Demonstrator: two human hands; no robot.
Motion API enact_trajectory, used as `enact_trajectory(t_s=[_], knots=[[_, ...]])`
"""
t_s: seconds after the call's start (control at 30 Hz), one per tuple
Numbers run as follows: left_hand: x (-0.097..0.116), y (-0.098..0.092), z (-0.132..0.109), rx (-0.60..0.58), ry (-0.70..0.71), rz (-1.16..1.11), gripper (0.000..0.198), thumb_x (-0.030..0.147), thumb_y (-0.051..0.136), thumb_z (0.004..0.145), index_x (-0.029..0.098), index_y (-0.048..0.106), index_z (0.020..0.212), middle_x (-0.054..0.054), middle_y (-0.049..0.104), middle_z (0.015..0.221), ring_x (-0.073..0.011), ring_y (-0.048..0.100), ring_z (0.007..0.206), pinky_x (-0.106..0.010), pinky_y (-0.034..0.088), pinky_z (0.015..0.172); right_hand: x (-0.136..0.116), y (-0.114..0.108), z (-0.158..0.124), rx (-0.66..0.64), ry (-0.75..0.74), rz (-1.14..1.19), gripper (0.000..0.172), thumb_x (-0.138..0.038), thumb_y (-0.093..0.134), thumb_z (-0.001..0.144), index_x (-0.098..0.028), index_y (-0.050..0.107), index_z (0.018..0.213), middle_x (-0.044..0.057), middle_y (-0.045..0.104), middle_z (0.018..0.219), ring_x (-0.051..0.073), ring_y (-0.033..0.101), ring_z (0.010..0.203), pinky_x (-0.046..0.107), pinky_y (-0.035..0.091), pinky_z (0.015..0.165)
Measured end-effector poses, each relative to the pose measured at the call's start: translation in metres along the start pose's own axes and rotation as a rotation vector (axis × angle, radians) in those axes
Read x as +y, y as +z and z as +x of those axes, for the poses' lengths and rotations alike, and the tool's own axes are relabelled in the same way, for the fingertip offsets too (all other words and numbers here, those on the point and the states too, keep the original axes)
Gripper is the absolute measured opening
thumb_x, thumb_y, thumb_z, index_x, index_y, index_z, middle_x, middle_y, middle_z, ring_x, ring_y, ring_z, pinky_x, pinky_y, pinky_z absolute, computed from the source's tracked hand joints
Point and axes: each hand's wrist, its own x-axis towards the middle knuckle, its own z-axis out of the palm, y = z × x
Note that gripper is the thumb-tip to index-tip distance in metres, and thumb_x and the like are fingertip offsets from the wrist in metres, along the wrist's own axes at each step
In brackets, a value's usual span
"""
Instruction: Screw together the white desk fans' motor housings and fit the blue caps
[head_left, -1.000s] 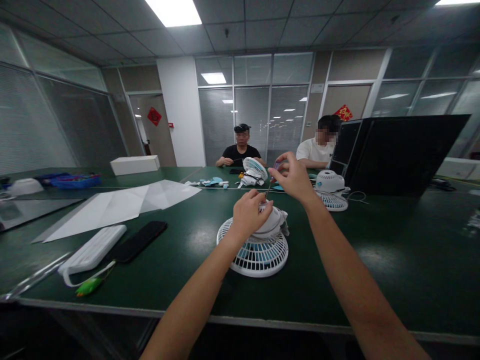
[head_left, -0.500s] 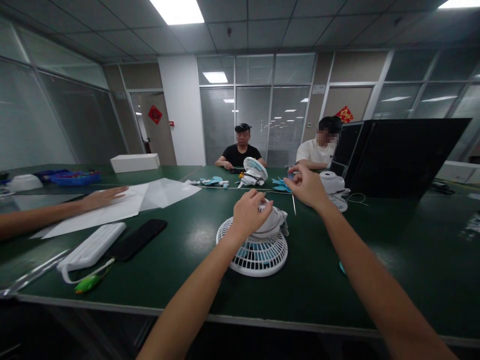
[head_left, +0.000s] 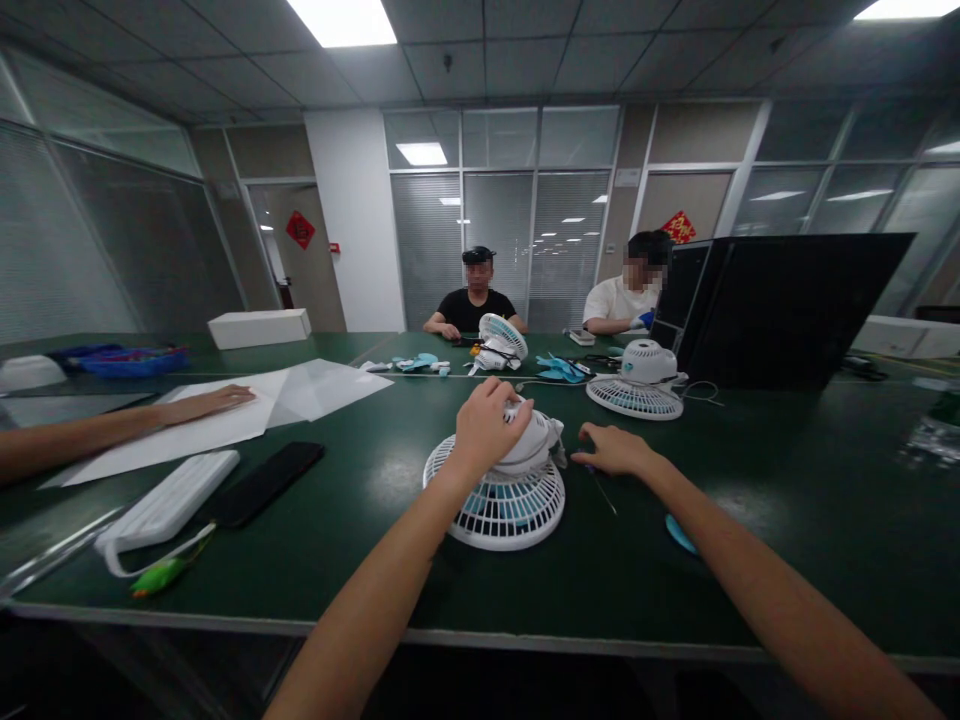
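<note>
A white fan (head_left: 506, 515) lies grille-down on the green table, blue blades showing through its slots. My left hand (head_left: 489, 425) is closed over the top of its rounded motor housing. To the right of the fan, low over the table, is my right hand (head_left: 616, 450), its fingers curled. A screwdriver (head_left: 604, 492) with a thin metal shaft slants out from under those fingers; its handle is mostly hidden by the hand. Near my right forearm lies a light-blue round piece (head_left: 681, 535), partly covered by the arm.
Another white fan (head_left: 636, 398) lies farther back, beside blue fan blades (head_left: 561, 370). A large black box (head_left: 787, 310) stands at the right. A black phone (head_left: 270, 482), a white power strip (head_left: 169, 500) and paper sheets (head_left: 251, 415) under another person's hand are at left. Two people sit opposite.
My right hand has come down toward the table beside the fan, bringing the screwdriver with it. My left hand stays on the fan. The view has shifted slightly.
</note>
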Motion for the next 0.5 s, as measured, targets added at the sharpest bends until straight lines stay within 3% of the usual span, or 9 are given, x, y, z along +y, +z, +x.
enact_trajectory(t_s=[0.17,0.27,0.37,0.43,0.5], knots=[[-0.002,0.000,0.000,0.001,0.002,-0.007,0.014,0.032,0.060,0.090,0.021,0.061,0.082,-0.004,0.064,0.094,-0.0198,0.064,0.092,-0.030,0.050,0.080,0.024,-0.019,-0.027,-0.036,0.042,0.065,0.066,-0.065,0.046,0.087,-0.018,0.052,0.133,0.013,0.069,0.111,0.029,0.066,0.100,0.036,0.048,0.076],[-0.003,0.001,-0.001,0.002,0.015,-0.017,0.015,0.033,0.060,0.090,0.021,0.061,0.082,-0.004,0.064,0.092,-0.0197,0.063,0.090,-0.030,0.050,0.080,0.042,-0.017,-0.053,-0.102,0.057,0.100,0.081,-0.071,0.053,0.078,-0.020,0.047,0.141,0.014,0.065,0.119,0.032,0.063,0.107,0.040,0.049,0.081],[-0.003,0.002,-0.001,0.005,0.021,-0.018,0.015,0.033,0.060,0.090,0.020,0.060,0.081,-0.004,0.063,0.092,-0.0198,0.062,0.090,-0.031,0.050,0.081,0.054,-0.008,-0.078,-0.173,0.066,0.111,0.099,-0.069,0.063,0.070,-0.025,0.031,0.153,0.015,0.057,0.133,0.035,0.055,0.120,0.042,0.047,0.090],[-0.002,0.002,-0.001,0.006,0.016,-0.013,0.015,0.033,0.060,0.089,0.020,0.060,0.081,-0.004,0.063,0.091,-0.0200,0.062,0.090,-0.031,0.050,0.081,0.059,-0.003,-0.090,-0.214,0.060,0.126,0.102,-0.066,0.066,0.067,-0.027,0.029,0.154,0.014,0.054,0.136,0.035,0.054,0.121,0.041,0.046,0.092],[-0.001,0.002,0.000,0.004,0.012,-0.013,0.015,0.033,0.061,0.089,0.020,0.060,0.081,-0.004,0.063,0.091,-0.0200,0.062,0.090,-0.030,0.050,0.080,0.063,0.000,-0.096,-0.232,0.015,0.149,0.093,-0.061,0.066,0.068,-0.027,0.039,0.150,0.013,0.055,0.133,0.034,0.056,0.117,0.039,0.047,0.092]])
